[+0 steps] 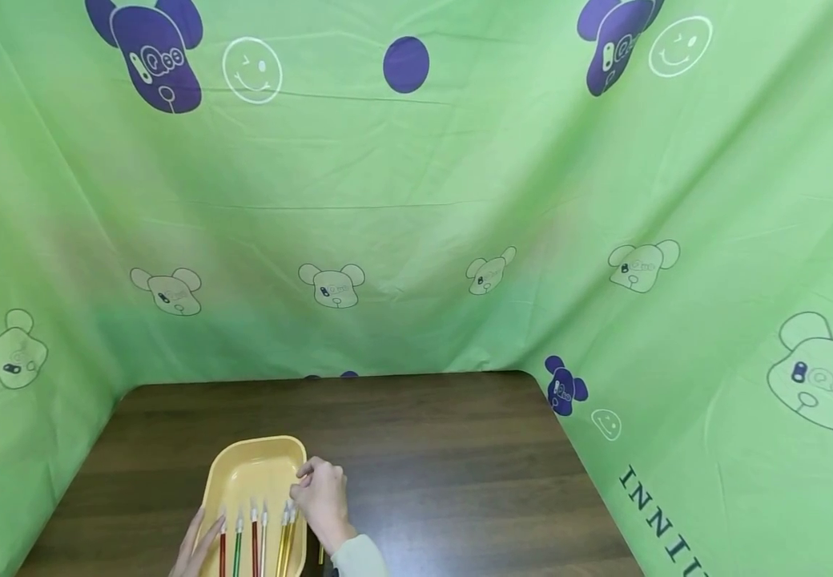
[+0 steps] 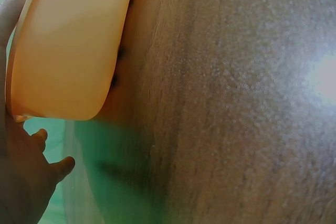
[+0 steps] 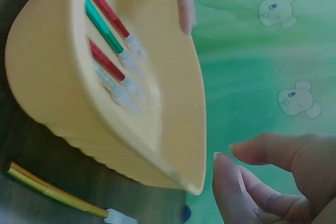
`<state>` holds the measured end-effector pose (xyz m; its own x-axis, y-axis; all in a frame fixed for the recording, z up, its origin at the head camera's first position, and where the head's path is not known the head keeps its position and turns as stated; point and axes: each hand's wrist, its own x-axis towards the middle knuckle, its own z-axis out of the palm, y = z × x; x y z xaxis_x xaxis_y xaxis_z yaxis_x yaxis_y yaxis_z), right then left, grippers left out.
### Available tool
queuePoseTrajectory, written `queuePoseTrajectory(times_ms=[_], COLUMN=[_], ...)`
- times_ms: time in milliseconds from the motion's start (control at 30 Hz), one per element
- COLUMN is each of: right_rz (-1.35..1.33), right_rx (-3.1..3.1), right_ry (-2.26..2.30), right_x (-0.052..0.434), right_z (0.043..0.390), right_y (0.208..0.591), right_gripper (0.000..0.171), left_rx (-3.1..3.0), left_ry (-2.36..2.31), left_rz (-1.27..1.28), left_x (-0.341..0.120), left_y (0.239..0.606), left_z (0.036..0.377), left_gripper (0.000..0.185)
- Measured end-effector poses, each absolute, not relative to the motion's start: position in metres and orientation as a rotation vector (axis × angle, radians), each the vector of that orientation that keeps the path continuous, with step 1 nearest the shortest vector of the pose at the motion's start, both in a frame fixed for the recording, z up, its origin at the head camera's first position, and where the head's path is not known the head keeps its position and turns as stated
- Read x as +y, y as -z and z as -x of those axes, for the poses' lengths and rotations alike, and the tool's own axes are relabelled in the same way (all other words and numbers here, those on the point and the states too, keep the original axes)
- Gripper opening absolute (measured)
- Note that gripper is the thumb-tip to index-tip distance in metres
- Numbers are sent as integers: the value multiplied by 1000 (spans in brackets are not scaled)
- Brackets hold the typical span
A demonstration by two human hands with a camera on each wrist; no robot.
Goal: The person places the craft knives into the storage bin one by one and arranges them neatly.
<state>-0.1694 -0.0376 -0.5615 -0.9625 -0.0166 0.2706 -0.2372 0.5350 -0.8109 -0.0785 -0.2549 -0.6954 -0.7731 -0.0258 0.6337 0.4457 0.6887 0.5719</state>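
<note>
A pale yellow tray point(image 1: 258, 469) sits on the table with several slim pen-like sticks with whitish tips lying inside, among them a red stick point(image 1: 255, 545), a green stick point(image 1: 237, 549) and a gold stick point(image 1: 285, 545). My left hand point(image 1: 196, 549) rests on its left rim, fingers extended and one reaching inside; in the left wrist view that hand point(image 2: 26, 166) spreads past the tray wall point(image 2: 68, 51). At the right rim is my right hand point(image 1: 323, 497). In the right wrist view its thumb and forefinger point(image 3: 262, 150) are bent towards each other, apart, with nothing visible between them.
Gold sticks point(image 3: 52, 190) lie on the table just outside the tray's right side. A green printed cloth point(image 1: 402, 200) stands around the brown table point(image 1: 460, 465) at the back and sides. Light glares off the tabletop in the left wrist view.
</note>
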Motion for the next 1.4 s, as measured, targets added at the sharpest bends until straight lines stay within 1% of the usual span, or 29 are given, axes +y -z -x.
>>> queuePoseTrajectory(times_ms=[133,267,467,833,967,1200,1400], right_rz=[-208,-186,-141,-36,-14,18,42], right_rx=[-2535,-2539,-2534,-2611,-2630,-2664,-2648], right_ry=[-1407,-1409,-1379,-1125,-1091,-1102,-1077], right_x=[-33,-29,-26,-26,-25,-24,-26], right_z=[171,172,175,176,176,172,171], right_y=[566,571,581,609,616,626,634], right_gripper=[18,18,21,32,34,42,47], left_rx=[-2283,-2253,-2237,-2241,-2248,-2275,-2290], left_ry=[991,996,997,982,1000,1014,1023], left_rz=[312,319,333,342,340,303,322], left_x=[-256,-256,-256,-257,-257,-256,-258], left_y=[696,699,701,701,701,698,697], left_z=[79,81,83,82,82,79,79], left_gripper=[102,99,98,98,99,99,100])
